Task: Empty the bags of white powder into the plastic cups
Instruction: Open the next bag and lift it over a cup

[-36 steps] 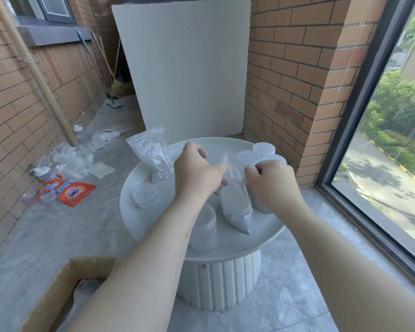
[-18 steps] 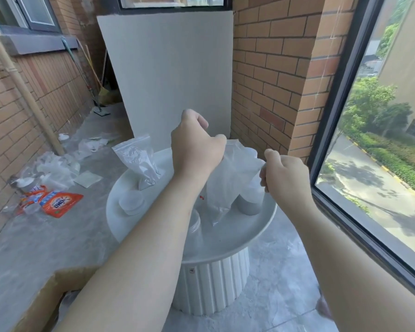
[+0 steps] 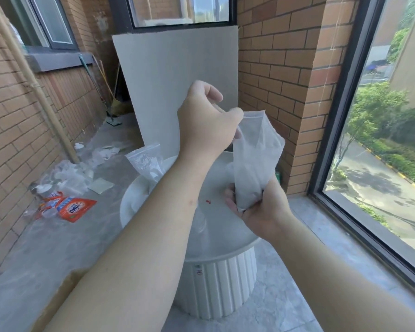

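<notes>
Brick balcony, white surface (image 3: 225, 238): bag of powder (image 3: 256, 159) held upright above it.
Above, the left hand (image 3: 206, 125) pinches its mouth; below, the right hand (image 3: 261, 212) keeps a closed grip around its bottom; the long axis runs vertically between both.

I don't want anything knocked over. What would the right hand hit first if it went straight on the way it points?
Probably the left forearm, which crosses its up-left line over the table. Depth is unclear: the right hand, gripping the bag, might pass under it toward the second bag.
</notes>
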A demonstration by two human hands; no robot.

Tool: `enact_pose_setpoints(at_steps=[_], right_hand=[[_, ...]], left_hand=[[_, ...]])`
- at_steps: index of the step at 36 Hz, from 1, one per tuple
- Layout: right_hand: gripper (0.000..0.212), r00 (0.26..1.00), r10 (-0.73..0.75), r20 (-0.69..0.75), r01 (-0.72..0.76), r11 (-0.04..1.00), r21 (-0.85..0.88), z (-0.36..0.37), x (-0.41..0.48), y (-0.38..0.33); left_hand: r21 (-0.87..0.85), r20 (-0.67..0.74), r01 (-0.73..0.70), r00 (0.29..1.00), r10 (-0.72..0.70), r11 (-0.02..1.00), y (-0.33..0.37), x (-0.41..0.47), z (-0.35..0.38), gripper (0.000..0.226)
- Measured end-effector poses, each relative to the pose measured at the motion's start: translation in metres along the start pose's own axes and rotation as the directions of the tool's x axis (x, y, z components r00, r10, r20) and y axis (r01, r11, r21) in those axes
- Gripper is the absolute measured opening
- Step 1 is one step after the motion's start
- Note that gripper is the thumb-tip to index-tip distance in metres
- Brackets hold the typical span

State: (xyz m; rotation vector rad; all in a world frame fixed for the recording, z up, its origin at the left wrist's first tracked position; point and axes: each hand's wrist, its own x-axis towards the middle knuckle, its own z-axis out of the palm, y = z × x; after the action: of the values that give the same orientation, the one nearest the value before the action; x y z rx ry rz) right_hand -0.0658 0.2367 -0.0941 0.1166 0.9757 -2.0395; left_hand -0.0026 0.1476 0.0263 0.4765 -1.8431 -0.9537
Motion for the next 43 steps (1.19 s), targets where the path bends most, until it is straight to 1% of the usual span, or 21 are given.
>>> enact_pose_setpoints(at_steps=[2,6,8,11,13,15,17,20,23,25,27,31,33,35,36,38,39,40,41,42,43], right_hand=[[0.04,1.0,-0.01,-0.003,0.01,1.0,0.028,0.002,0.001,0.001],[0.068,0.999,-0.013,0.036,0.013,1.0,-0.017,-0.002,0.006,-0.006],[0.072,0.999,-0.014,0.032,0.015,0.999,-0.048,-0.004,0.005,-0.012],[0.07,1.0,-0.021,0.016,0.021,0.999,-0.031,-0.005,0.004,-0.017],[0.063,1.0,-0.021,0.0,0.021,0.999,-0.036,-0.003,0.003,-0.017],[0.055,0.999,-0.033,-0.014,0.032,0.997,-0.073,-0.001,0.003,-0.015],[0.053,0.998,-0.058,-0.04,0.054,0.993,-0.105,0.0,0.005,-0.013],[0.055,0.989,-0.112,-0.096,0.101,0.989,-0.112,0.0,0.01,-0.01],[0.059,0.982,-0.147,-0.118,0.133,0.984,-0.12,0.0,0.011,-0.011],[0.059,0.973,-0.177,-0.146,0.153,0.975,-0.162,0.0,0.01,-0.013],[0.06,0.956,-0.229,-0.183,0.183,0.954,-0.236,-0.001,0.011,-0.015],[0.063,0.912,-0.359,-0.196,0.266,0.884,-0.384,-0.004,0.015,-0.018],[0.063,0.9,-0.395,-0.184,0.289,0.857,-0.426,-0.004,0.014,-0.019],[0.062,0.889,-0.42,-0.182,0.312,0.847,-0.43,-0.003,0.014,-0.02],[0.061,0.881,-0.437,-0.179,0.325,0.836,-0.443,-0.004,0.015,-0.021],[0.063,0.862,-0.48,-0.161,0.36,0.805,-0.472,-0.005,0.016,-0.022],[0.063,0.852,-0.501,-0.155,0.378,0.792,-0.48,-0.006,0.017,-0.022],[0.062,0.839,-0.524,-0.149,0.395,0.774,-0.495,-0.006,0.018,-0.022],[0.06,0.824,-0.548,-0.144,0.41,0.753,-0.515,-0.006,0.019,-0.022],[0.058,0.807,-0.575,-0.136,0.426,0.725,-0.541,-0.006,0.019,-0.022],[0.057,0.787,-0.604,-0.125,0.442,0.694,-0.569,-0.006,0.02,-0.021]], left_hand=[[-0.021,0.003,0.022,1.0,-0.022,1.0,-0.001,-0.001,-0.009,0.029],[-0.047,0.013,0.054,0.998,-0.053,0.997,-0.004,-0.006,-0.029,0.029],[-0.059,0.017,0.06,0.998,-0.059,0.996,-0.006,-0.008,-0.037,0.029],[-0.068,0.036,0.064,0.997,-0.062,0.996,-0.008,-0.011,-0.044,0.029],[-0.069,0.053,0.083,0.995,-0.08,0.994,-0.01,-0.012,-0.047,0.028],[-0.068,0.07,0.123,0.991,-0.118,0.99,-0.012,-0.014,-0.049,0.026],[-0.066,0.114,0.182,0.978,-0.174,0.981,-0.015,-0.018,-0.052,0.027],[0.024,0.24,0.306,0.923,-0.302,0.952,-0.019,-0.026,-0.057,0.037],[0.087,0.333,0.371,0.864,-0.378,0.925,-0.022,-0.036,-0.062,0.034],[0.09,0.342,0.385,0.854,-0.392,0.918,-0.026,-0.04,-0.065,0.03],[0.081,0.346,0.402,0.847,-0.404,0.912,-0.031,-0.042,-0.067,0.031],[0.004,0.363,0.466,0.823,-0.436,0.885,-0.041,-0.044,-0.07,0.032],[-0.034,0.365,0.492,0.816,-0.447,0.87,-0.046,-0.044,-0.07,0.029],[-0.072,0.358,0.511,0.815,-0.456,0.856,-0.051,-0.043,-0.071,0.022],[-0.074,0.345,0.522,0.813,-0.469,0.85,-0.055,-0.042,-0.072,0.023],[0.01,0.299,0.526,0.81,-0.504,0.851,-0.065,-0.04,-0.077,0.029],[0.11,0.267,0.507,0.813,-0.517,0.855,-0.073,-0.039,-0.08,0.03],[0.254,0.251,0.468,0.813,-0.525,0.846,-0.081,-0.04,-0.084,0.033],[0.413,0.264,0.414,0.798,-0.542,0.811,-0.089,-0.042,-0.088,0.038],[0.556,0.3,0.358,0.755,-0.582,0.75,-0.094,-0.045,-0.091,0.047],[0.67,0.336,0.307,0.685,-0.646,0.675,-0.098,-0.048,-0.094,0.056]])
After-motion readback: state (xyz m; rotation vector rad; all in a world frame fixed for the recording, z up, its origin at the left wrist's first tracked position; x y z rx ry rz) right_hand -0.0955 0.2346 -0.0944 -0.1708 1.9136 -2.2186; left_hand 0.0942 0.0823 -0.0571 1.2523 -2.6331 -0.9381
